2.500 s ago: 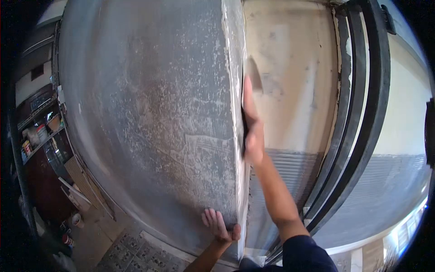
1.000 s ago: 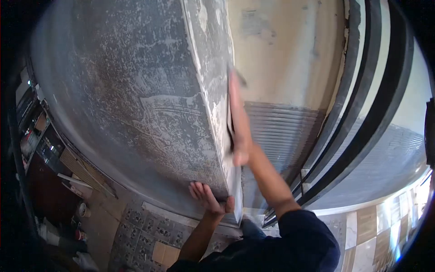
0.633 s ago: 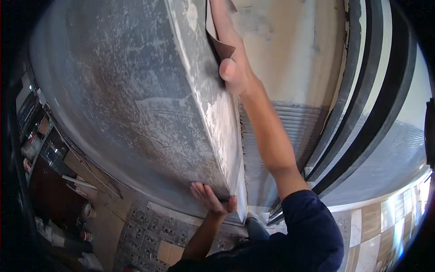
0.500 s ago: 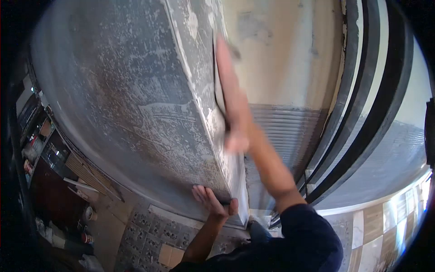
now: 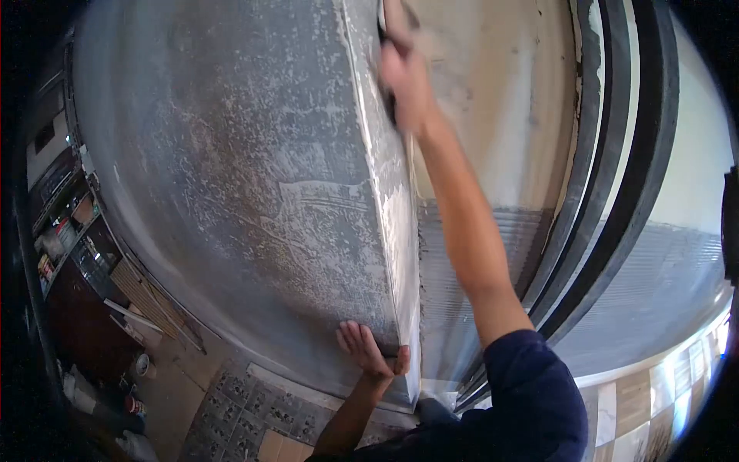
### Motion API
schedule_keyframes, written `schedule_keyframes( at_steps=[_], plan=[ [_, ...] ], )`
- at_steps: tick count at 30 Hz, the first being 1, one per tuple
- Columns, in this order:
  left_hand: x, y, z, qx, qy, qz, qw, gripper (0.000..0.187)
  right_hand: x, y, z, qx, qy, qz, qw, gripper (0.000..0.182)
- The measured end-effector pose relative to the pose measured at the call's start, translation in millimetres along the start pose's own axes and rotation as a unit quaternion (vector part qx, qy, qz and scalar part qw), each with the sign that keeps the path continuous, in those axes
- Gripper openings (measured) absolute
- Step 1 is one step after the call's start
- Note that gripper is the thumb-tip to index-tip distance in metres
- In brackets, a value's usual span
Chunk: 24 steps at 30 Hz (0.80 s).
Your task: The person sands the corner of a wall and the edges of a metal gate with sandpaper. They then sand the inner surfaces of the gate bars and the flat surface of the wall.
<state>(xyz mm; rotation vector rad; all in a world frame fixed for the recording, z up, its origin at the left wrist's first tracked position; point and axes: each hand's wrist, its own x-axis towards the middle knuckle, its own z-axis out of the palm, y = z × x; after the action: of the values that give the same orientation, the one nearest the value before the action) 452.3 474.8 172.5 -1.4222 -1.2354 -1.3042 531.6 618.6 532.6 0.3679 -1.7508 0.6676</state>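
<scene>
A grey, patchily plastered wall (image 5: 254,154) fills the left and middle, and its narrow side face (image 5: 396,215) carries rough white patches. Wrapped around a dark flat tool, my right hand (image 5: 406,81) is high on that side face. Motion blur hides the tool's exact kind. Low on the wall, my left hand (image 5: 369,353) lies against the grey surface with fingers stretched out, its thumb around the corner edge (image 5: 373,165). Nothing shows in the left hand.
A beige wall panel (image 5: 493,100) stands right of the corner. Dark curved-looking bars (image 5: 650,154) run down beyond it. Cluttered shelves (image 5: 73,239) are at far left, with a bucket (image 5: 144,365) below. Patterned tiles (image 5: 231,408) cover part of the floor.
My right hand has moved up along the side face with the flat tool. My left hand stays pressed to the wall near the corner. The view has shifted slightly.
</scene>
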Motion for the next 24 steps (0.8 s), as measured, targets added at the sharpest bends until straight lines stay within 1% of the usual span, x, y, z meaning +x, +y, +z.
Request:
schedule_keyframes(
  at_steps=[1,2,3,5,6,7,8,10,13,14,15,19,22,23,24],
  plan=[
    [0.5,0.1,0.3,-0.003,-0.002,0.000,1.000,0.080,-22.2,13.8,6.7,-0.045,0.030,-0.139,0.989,0.092],
    [1.4,1.1,2.2,-0.007,-0.002,-0.002,1.000,0.079,-28.6,23.5,7.8,-0.088,0.057,-0.277,0.955,0.081],
    [0.8,2.5,2.4,-0.005,0.006,-0.006,1.000,0.079,-23.4,26.1,5.4,-0.086,0.049,-0.280,0.955,0.081],
    [-2.5,2.4,-1.7,0.005,-0.032,-0.016,0.999,0.081,-0.4,36.5,-0.2,-0.176,0.107,-0.233,0.950,0.070],
    [0.6,0.8,1.1,0.008,-0.020,-0.009,1.000,0.081,34.7,21.2,-7.4,-0.072,0.067,-0.115,0.988,0.074],
    [-0.3,2.0,0.2,0.007,-0.021,-0.009,1.000,0.082,65.5,4.6,-15.6,0.030,0.026,0.011,0.999,0.077],
    [-2.3,2.5,-1.8,0.006,-0.028,-0.010,1.000,0.083,78.0,9.5,-23.3,0.029,0.029,0.006,0.999,0.077],
    [-1.5,0.9,0.2,0.010,-0.025,-0.006,1.000,0.084,98.8,24.7,-35.5,-0.044,0.020,-0.078,0.996,0.079],
    [-3.2,3.5,-5.6,0.011,-0.037,-0.016,0.999,0.085,87.7,52.4,-40.5,-0.151,0.011,-0.164,0.975,0.083],
    [-0.7,3.7,-3.4,0.007,-0.031,-0.018,0.999,0.085,13.0,-34.0,6.5,-0.155,0.108,-0.135,0.973,0.082],
    [0.1,4.6,-2.4,-0.001,-0.036,-0.020,0.999,0.085,8.7,-33.8,3.6,-0.162,0.109,-0.128,0.972,0.082],
    [-5.9,4.7,-4.7,0.010,-0.039,-0.023,0.999,0.083,11.6,-14.6,0.5,-0.015,0.037,-0.071,0.997,0.091],
    [-3.7,1.4,-2.2,0.002,-0.028,-0.005,1.000,0.083,59.5,14.4,-19.7,0.090,-0.014,-0.055,0.994,0.099],
    [-3.7,0.2,-1.7,0.001,-0.021,0.002,1.000,0.083,62.1,22.1,-24.7,0.090,-0.015,-0.061,0.994,0.099],
    [-4.4,-1.7,-0.5,0.004,-0.019,0.004,1.000,0.083,63.7,19.5,-24.5,0.078,0.003,-0.065,0.995,0.094]
  ],
)
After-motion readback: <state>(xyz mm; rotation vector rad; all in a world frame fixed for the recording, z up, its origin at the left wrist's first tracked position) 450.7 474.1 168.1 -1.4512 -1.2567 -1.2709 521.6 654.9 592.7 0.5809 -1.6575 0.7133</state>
